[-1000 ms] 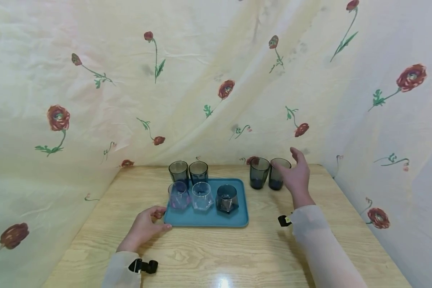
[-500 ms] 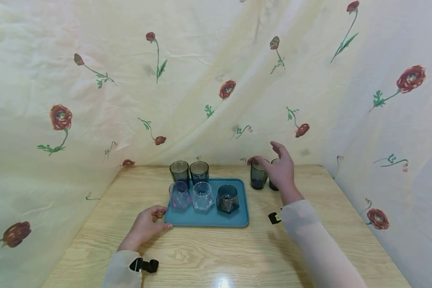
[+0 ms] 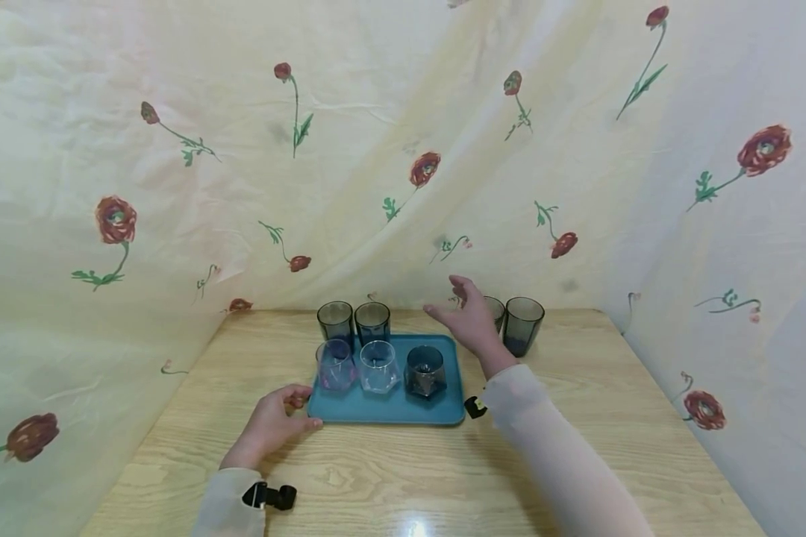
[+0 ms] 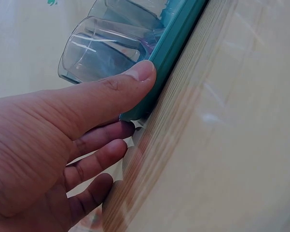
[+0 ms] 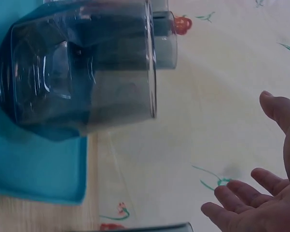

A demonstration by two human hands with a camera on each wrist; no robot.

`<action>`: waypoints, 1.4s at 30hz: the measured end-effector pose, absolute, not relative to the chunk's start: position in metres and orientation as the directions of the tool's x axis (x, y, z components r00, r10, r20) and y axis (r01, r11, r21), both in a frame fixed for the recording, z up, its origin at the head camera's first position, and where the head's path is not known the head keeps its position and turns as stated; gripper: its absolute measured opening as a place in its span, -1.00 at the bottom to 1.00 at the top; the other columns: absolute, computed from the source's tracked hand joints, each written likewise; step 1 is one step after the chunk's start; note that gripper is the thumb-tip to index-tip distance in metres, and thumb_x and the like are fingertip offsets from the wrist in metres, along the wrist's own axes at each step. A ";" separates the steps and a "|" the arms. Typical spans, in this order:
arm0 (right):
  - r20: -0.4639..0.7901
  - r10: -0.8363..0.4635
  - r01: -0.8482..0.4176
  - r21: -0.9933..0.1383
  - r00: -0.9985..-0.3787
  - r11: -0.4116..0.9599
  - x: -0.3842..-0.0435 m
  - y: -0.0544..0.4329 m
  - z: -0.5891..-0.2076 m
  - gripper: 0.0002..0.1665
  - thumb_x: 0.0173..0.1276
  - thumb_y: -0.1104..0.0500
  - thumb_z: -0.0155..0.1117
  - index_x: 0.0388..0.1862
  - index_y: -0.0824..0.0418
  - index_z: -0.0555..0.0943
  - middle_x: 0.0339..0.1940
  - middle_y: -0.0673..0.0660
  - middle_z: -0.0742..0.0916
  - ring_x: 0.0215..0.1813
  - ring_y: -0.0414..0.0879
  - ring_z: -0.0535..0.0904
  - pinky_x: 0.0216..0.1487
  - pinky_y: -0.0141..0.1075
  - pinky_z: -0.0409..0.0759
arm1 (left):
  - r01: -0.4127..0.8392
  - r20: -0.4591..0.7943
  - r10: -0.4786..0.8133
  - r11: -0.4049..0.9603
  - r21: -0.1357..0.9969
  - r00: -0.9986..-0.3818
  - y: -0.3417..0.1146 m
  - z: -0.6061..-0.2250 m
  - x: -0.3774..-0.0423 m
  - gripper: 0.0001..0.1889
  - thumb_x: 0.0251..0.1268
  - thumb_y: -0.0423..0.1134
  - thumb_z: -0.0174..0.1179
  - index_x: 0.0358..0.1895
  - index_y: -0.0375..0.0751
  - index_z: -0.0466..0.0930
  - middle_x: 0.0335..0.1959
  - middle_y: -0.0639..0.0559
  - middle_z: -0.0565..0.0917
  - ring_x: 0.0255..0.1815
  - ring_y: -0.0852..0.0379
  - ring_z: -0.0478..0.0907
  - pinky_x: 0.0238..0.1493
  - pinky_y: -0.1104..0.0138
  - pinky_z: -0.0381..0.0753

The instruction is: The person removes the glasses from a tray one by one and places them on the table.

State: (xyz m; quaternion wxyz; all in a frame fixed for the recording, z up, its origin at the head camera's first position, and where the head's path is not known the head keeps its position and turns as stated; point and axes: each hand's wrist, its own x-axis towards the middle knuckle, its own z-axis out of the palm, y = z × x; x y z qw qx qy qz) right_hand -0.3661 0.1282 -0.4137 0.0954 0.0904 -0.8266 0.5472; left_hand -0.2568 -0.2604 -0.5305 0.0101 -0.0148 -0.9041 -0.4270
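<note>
In the head view my left hand [image 3: 273, 423] is at the left end of a blue tray [image 3: 383, 413], its thumb and index finger holding the front corner. The left wrist view shows the thumb on the tray's edge, the other fingers loosely bent below. On the tray stand a pinkish faceted glass [image 3: 336, 371], a clear one [image 3: 379, 371] and a smoky grey one [image 3: 425, 373]. My right hand [image 3: 473, 321] hovers empty behind the tray's back right corner, thumb and fingers spread. It partly covers a tall smoky glass [image 3: 494, 309]; a second tall glass [image 3: 524, 328] stands beside that.
Two more tall smoky glasses [image 3: 335, 319] stand at the tray's back left edge; their bases are partly hidden. A flowered cloth [image 3: 349, 186] hangs behind the wooden table [image 3: 376, 477] and at both sides.
My right hand has moved left, from the far right tall glass past its neighbour to near the tray's back corner. The left hand and the glasses stay in place.
</note>
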 end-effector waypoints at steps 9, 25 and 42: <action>0.156 -0.153 -0.207 -0.884 -0.976 0.419 -0.372 0.093 -0.414 0.15 0.26 -0.20 0.60 0.68 0.01 0.20 0.65 0.15 0.34 0.62 0.14 0.25 0.41 0.19 0.42 | 0.048 0.034 0.034 0.629 0.776 -0.999 -0.263 -0.532 -0.258 -0.36 -0.01 -0.03 0.69 0.21 -0.02 0.70 -0.06 0.12 0.68 0.00 0.08 0.58 0.03 0.08 0.60; 0.038 -0.358 -0.235 -0.818 -0.933 0.525 -0.389 0.047 -0.413 0.22 0.22 -0.11 0.66 0.69 0.14 0.16 0.66 0.21 0.31 0.60 0.20 0.28 0.44 0.12 0.41 | 0.064 0.057 0.032 0.627 0.777 -0.998 -0.262 -0.531 -0.259 -0.37 -0.01 -0.08 0.70 0.19 -0.04 0.70 -0.09 0.13 0.69 -0.02 0.09 0.57 0.04 0.09 0.59; -0.033 -0.417 -0.272 -0.712 -0.908 0.648 -0.402 0.023 -0.420 0.08 0.34 0.04 0.59 0.66 0.23 0.19 0.53 0.27 0.47 0.45 0.20 0.46 0.40 0.06 0.47 | 0.062 0.052 0.035 0.637 0.769 -0.998 -0.263 -0.532 -0.259 -0.37 -0.02 -0.05 0.70 0.19 -0.02 0.70 -0.08 0.14 0.69 -0.02 0.09 0.57 0.06 0.05 0.60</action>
